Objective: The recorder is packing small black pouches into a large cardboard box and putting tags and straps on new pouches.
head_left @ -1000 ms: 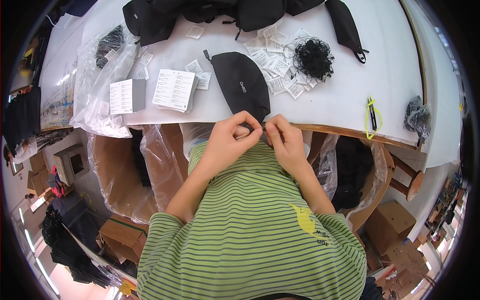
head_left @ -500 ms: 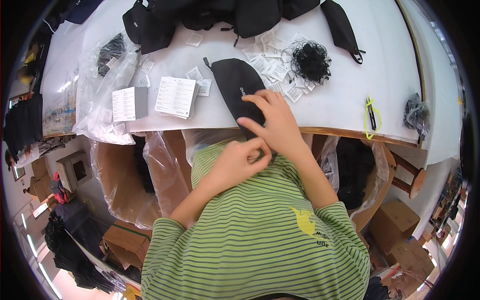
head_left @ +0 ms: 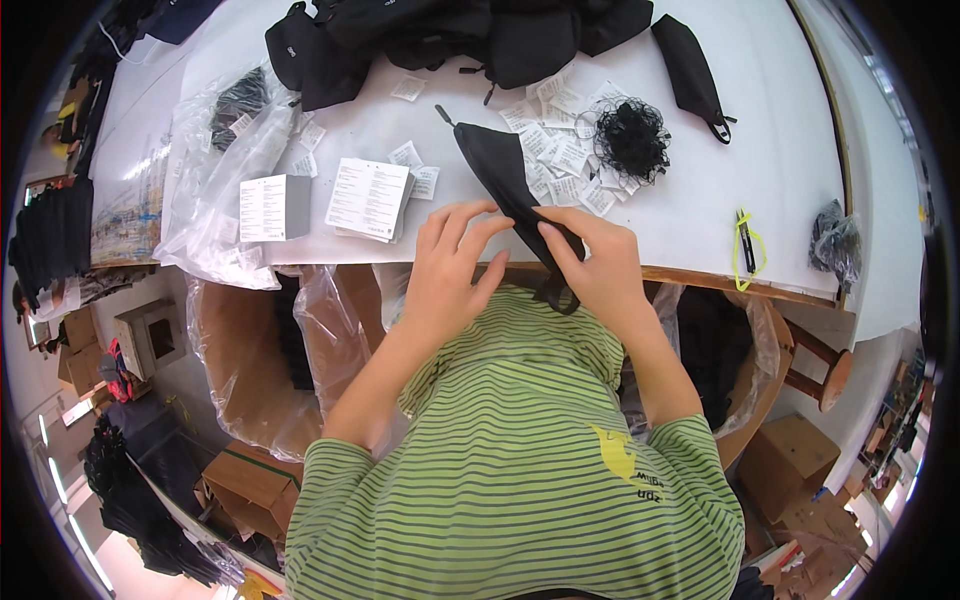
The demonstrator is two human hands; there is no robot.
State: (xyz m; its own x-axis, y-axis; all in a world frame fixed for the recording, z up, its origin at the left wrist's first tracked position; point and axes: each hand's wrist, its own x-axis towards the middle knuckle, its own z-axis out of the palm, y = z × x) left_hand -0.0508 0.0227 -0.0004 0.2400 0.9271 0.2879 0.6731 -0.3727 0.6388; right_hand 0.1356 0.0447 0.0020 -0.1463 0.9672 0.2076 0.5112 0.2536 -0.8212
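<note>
A slim black zip pouch [head_left: 500,165] stands tilted on its narrow side at the table's front edge, its far end pointing away to the left. A small zipper pull sticks out at that far end, and a dark loop hangs at the near end by my shirt. My right hand [head_left: 600,262] pinches the pouch's right side between thumb and fingers. On the other side, my left hand [head_left: 455,262] has its fingertips against the pouch's left edge, its thumb held apart. Just left of it are two stacks of white printed cards [head_left: 368,198] [head_left: 275,208].
Loose white labels [head_left: 565,155] lie beside a tangle of black cords [head_left: 632,140]. Several black bags [head_left: 430,35] are heaped at the back. A black cutter with a yellow cord [head_left: 745,245] lies right. Plastic-lined cartons [head_left: 245,360] stand below the table edge.
The pouch has turned from lying face up to standing on its side. My left hand has moved from its near end up to its left edge; my right hand now grips its right side.
</note>
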